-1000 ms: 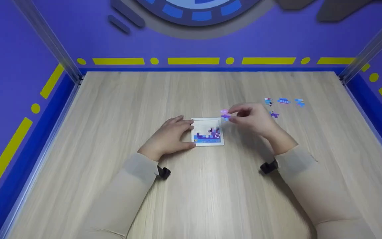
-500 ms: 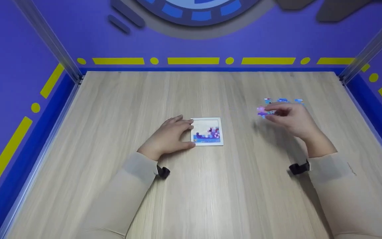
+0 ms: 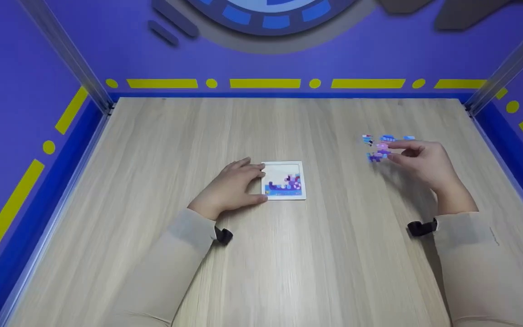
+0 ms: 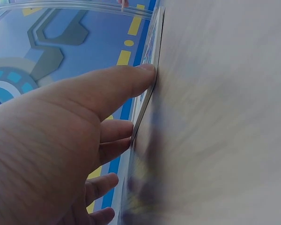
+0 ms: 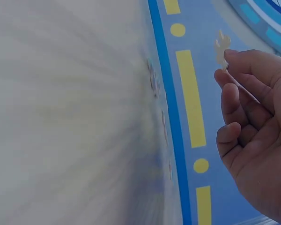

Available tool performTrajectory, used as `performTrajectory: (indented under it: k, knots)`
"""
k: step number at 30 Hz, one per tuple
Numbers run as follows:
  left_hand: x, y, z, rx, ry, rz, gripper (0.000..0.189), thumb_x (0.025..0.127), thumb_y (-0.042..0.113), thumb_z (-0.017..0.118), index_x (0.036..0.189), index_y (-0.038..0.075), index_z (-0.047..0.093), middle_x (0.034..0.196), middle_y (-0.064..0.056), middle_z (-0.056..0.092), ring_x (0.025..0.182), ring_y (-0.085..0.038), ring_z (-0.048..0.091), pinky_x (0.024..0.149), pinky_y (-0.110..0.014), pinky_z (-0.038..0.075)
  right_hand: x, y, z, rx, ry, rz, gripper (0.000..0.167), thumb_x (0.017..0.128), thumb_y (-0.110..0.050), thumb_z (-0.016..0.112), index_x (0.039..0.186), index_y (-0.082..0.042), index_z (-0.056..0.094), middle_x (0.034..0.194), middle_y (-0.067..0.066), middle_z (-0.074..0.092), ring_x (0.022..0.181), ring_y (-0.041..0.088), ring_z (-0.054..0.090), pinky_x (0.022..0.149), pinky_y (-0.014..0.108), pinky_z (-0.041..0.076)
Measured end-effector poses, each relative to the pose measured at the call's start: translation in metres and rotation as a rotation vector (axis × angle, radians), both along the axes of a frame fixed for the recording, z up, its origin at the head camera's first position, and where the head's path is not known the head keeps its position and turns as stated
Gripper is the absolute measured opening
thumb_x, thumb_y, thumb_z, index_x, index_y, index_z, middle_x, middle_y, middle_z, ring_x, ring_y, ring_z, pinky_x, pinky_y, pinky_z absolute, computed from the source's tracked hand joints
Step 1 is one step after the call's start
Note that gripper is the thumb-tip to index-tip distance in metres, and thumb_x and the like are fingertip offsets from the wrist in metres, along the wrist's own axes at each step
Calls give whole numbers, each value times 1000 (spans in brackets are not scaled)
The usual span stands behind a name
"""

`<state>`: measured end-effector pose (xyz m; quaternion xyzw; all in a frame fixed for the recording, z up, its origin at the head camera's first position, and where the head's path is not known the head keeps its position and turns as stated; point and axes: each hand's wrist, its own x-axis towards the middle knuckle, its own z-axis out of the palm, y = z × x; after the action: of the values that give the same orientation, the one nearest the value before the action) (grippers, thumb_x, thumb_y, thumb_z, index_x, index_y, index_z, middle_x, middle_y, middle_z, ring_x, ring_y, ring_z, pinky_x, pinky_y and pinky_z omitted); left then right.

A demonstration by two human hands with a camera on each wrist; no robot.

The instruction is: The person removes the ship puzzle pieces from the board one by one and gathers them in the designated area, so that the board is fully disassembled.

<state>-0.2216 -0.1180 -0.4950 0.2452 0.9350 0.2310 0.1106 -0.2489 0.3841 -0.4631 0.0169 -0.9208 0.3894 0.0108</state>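
Observation:
A small white puzzle tray lies on the table, its lower part filled with joined purple and blue pieces. My left hand rests at its left side, thumb at the near corner and fingertips at the far one. In the left wrist view, the thumb touches the tray's edge and the fingers are fairly straight. Between thumb and forefinger, my right hand pinches a pink and purple puzzle piece, raised over the loose pieces. The right wrist view shows this piece's pale back, clear of the table.
Loose puzzle pieces lie at the back right: a red, white and blue one, a blue one, a light blue one partly behind my right hand, and a purple one. Blue panels wall the table's back and sides.
My right hand has moved right with the pinched piece, from beside the tray's far right corner to over the loose pieces. The left hand and tray stay put.

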Motion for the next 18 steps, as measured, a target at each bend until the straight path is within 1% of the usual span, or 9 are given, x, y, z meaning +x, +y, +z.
performTrajectory:
  k: [7, 10, 12, 14, 16, 18]
  knots:
    - [0, -1, 1, -16, 4, 4, 70, 102, 52, 81, 159, 15, 65, 180, 2, 49, 177, -36, 27, 148, -55, 18, -8, 12, -7, 49, -36, -23, 41, 107, -41, 80, 140, -17, 82, 107, -10, 76, 92, 12, 59, 73, 17, 51]
    - [0, -1, 3, -21, 1, 8, 70, 102, 52, 81, 160, 16, 64, 180, 3, 49, 177, -36, 27, 148, -55, 18, -12, 17, -9, 51, -77, -26, 43, 107, -45, 79, 142, -20, 81, 115, -6, 76, 99, 15, 59, 75, 18, 52]
    - [1, -1, 3, -25, 0, 10, 70, 103, 53, 80, 160, 16, 64, 180, 3, 48, 177, -35, 26, 148, -55, 18, -15, 21, -11, 51, -110, -26, 44, 108, -46, 77, 143, -20, 80, 118, -5, 75, 101, 17, 57, 75, 20, 52]
    - [1, -1, 3, -25, -3, 8, 71, 103, 53, 80, 161, 16, 64, 181, 3, 48, 177, -35, 26, 148, -55, 17, -17, 26, -12, 63, -122, -17, 45, 108, -44, 77, 144, -17, 79, 116, -4, 74, 97, 16, 56, 71, 21, 52]
    - [1, -1, 3, -24, -5, 5, 71, 103, 53, 80, 161, 16, 63, 181, 2, 47, 177, -35, 26, 148, -55, 17, -19, 30, -14, 75, -119, -8, 44, 109, -41, 78, 143, -13, 79, 107, -5, 74, 88, 14, 56, 66, 23, 51]
    - [1, -1, 3, -22, -8, 1, 71, 103, 53, 80, 161, 16, 63, 181, 2, 47, 177, -35, 26, 148, -55, 16, -22, 33, -15, 89, -108, 4, 44, 108, -38, 79, 142, -10, 79, 101, -9, 73, 81, 11, 56, 62, 23, 50]
